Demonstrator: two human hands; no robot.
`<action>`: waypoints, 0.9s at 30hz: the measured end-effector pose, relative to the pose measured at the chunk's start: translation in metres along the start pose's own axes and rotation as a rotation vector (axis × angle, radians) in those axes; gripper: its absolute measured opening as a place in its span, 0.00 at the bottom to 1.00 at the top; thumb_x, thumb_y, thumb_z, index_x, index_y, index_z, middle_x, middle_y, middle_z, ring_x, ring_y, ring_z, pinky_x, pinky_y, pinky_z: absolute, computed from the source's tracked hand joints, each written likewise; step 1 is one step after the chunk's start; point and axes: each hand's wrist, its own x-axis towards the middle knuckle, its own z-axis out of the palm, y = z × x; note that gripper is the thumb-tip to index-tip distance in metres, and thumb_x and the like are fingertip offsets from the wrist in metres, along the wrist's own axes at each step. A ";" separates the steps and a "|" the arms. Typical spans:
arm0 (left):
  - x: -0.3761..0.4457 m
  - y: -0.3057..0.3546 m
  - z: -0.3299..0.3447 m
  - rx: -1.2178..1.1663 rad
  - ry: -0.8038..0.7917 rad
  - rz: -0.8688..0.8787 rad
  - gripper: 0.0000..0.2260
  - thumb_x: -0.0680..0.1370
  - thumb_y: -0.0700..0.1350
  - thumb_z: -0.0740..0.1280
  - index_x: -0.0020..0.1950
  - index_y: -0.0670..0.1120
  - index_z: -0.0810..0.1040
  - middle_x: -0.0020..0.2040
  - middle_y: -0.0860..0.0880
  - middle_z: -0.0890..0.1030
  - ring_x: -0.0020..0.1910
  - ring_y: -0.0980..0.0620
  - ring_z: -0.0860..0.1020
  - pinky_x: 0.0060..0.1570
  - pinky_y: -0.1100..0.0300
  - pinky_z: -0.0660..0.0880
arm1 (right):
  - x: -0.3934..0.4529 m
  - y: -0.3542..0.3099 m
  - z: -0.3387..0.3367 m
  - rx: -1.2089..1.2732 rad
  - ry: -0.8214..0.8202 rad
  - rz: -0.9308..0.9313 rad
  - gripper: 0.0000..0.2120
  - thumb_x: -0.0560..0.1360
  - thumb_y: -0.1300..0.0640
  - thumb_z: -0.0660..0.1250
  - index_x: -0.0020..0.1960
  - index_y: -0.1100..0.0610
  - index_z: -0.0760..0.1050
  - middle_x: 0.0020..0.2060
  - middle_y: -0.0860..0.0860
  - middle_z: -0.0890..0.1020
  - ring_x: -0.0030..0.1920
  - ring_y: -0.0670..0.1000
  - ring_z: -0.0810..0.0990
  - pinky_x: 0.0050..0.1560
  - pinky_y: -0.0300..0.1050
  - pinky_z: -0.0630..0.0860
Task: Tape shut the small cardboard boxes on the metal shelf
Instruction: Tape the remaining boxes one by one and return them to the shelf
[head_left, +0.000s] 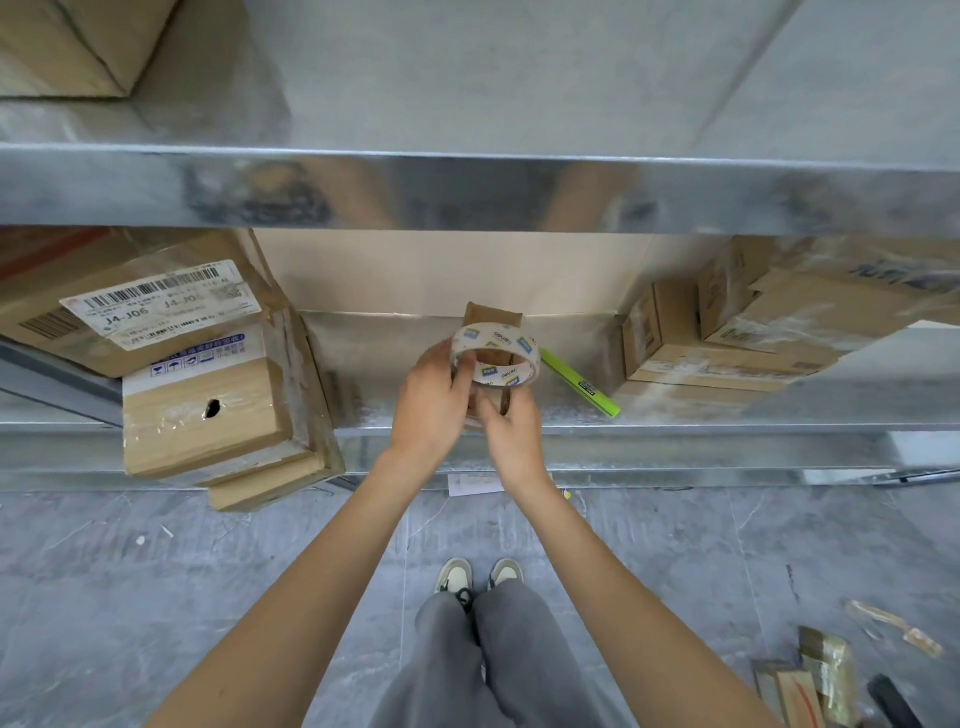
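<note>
A roll of clear tape with a printed core hangs over the middle of the metal shelf. My left hand grips the roll's left side, fingers curled through its ring. My right hand is just below the roll, its fingers pinching at the roll's lower edge; whether a tape end is pulled free I cannot tell. Behind the roll stands a small brown cardboard box, mostly hidden by roll and hands.
A green marker-like stick lies on the shelf right of the box. Stacked cardboard boxes overhang the shelf's left end; more boxes sit at the right. An upper shelf beam runs overhead. Scraps lie on the floor.
</note>
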 end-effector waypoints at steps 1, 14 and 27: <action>0.001 0.001 -0.002 0.010 0.025 0.027 0.10 0.82 0.44 0.58 0.55 0.44 0.77 0.49 0.46 0.81 0.48 0.47 0.79 0.41 0.62 0.66 | -0.001 0.000 0.001 -0.001 0.018 0.007 0.18 0.77 0.63 0.66 0.66 0.57 0.71 0.58 0.51 0.79 0.60 0.47 0.76 0.57 0.36 0.72; 0.009 -0.039 -0.032 -0.495 0.128 -0.402 0.13 0.85 0.42 0.55 0.64 0.36 0.70 0.54 0.43 0.77 0.59 0.35 0.78 0.48 0.49 0.80 | -0.003 0.007 0.009 -0.162 -0.026 -0.057 0.29 0.82 0.54 0.60 0.79 0.47 0.51 0.79 0.49 0.53 0.77 0.43 0.48 0.62 0.17 0.46; 0.011 -0.039 -0.009 -0.790 0.139 -0.553 0.15 0.84 0.45 0.57 0.62 0.35 0.73 0.57 0.37 0.78 0.49 0.40 0.81 0.39 0.57 0.83 | -0.006 0.004 0.011 -1.234 0.031 -0.334 0.45 0.75 0.30 0.53 0.78 0.62 0.52 0.78 0.56 0.53 0.78 0.52 0.45 0.74 0.65 0.38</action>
